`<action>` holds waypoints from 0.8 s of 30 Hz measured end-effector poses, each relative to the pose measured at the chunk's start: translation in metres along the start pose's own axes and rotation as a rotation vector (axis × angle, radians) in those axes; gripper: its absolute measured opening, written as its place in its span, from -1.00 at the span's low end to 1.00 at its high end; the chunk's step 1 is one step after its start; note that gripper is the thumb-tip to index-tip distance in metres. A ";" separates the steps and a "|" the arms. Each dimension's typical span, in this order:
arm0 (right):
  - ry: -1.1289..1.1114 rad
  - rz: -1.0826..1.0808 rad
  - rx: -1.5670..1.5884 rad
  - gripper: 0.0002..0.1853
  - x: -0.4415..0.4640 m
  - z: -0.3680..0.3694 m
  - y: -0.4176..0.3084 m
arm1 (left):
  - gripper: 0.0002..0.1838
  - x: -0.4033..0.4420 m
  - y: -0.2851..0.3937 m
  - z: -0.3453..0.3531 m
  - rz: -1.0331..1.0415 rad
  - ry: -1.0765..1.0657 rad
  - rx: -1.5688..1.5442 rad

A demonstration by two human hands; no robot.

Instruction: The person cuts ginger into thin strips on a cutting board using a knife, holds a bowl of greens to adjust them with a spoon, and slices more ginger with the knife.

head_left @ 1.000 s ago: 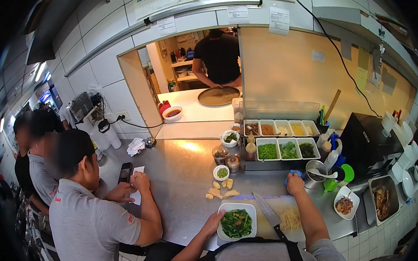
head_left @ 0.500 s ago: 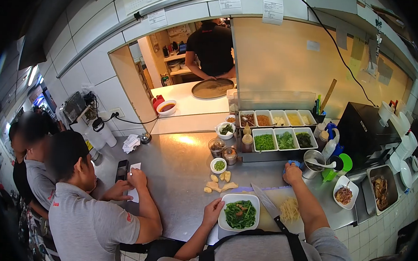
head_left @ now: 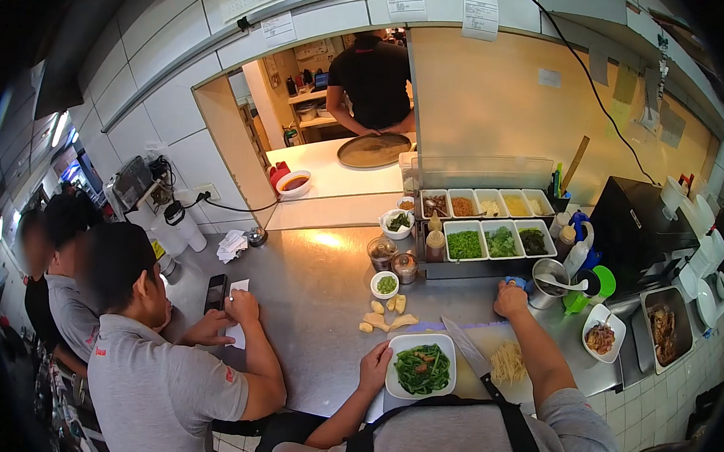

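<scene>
My left hand (head_left: 375, 367) grips the left rim of a square white bowl (head_left: 390, 386) of cooked leafy greens (head_left: 422, 368) with brown bits on top. Farther right, my right hand (head_left: 511, 300) is closed on a blue cloth (head_left: 515, 282) beside a metal pot (head_left: 545, 296) with a white ladle (head_left: 564, 282) in it. A knife (head_left: 471, 354) with a black handle lies between my arms on the cutting board (head_left: 472, 387). Pale shredded strips (head_left: 508, 362) sit right of the blade. Peeled ginger pieces (head_left: 404, 321) lie behind the bowl.
A rack of ingredient trays (head_left: 464, 242) stands at the back, with squeeze bottles (head_left: 435, 244) beside it. On the left, a co-worker (head_left: 166, 371) leans over paper and a phone (head_left: 215, 293). Right are a bowl of meat (head_left: 600, 337) and a metal pan (head_left: 662, 332).
The view has shifted slightly, so everything appears a little farther right. Both hands keep their places on the bowl and the blue cloth.
</scene>
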State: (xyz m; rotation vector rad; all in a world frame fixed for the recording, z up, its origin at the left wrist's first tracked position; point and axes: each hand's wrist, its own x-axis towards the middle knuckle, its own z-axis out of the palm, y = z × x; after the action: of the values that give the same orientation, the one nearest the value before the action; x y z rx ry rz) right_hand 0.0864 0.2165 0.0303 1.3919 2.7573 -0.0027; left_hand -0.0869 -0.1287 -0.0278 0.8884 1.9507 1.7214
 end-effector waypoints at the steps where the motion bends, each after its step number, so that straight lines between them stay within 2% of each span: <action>1: 0.001 0.002 -0.007 -0.59 -0.001 -0.002 -0.001 | -0.67 0.000 0.003 -0.001 -0.004 -0.006 0.006; 11: -0.003 -0.016 -0.015 -0.59 0.007 0.007 0.000 | -0.66 -0.001 0.007 0.001 0.052 0.053 0.031; 24: 0.016 -0.001 -0.034 -0.56 0.009 0.012 0.001 | -0.67 0.000 0.001 0.001 0.002 0.041 0.021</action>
State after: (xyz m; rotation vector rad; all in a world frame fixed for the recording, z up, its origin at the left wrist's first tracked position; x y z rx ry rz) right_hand 0.0825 0.2244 0.0176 1.3883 2.7571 0.0548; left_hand -0.0855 -0.1280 -0.0274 0.8689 1.9978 1.7365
